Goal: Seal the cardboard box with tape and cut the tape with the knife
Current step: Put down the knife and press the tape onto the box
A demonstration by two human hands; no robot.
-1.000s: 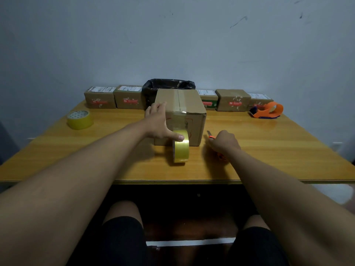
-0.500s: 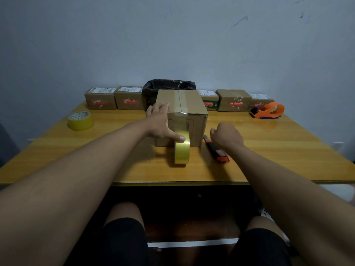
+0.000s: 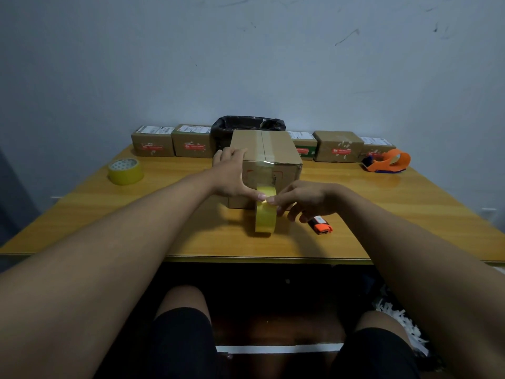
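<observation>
A glossy wooden worktop carried one matte cardboard box at its centre, a clear strip taped along its top seam. The left hand lay spread against it. The right hand pinched the upright yellow tape roll. One orange knife lay nearby.

A wooden table fills the frame's middle. At its centre sits a cardboard box, a tape roll upright just below it, an orange knife lower right. Another yellow roll lies left; small parcels and a black bag line the far edge; an orange dispenser sits upper right.
</observation>
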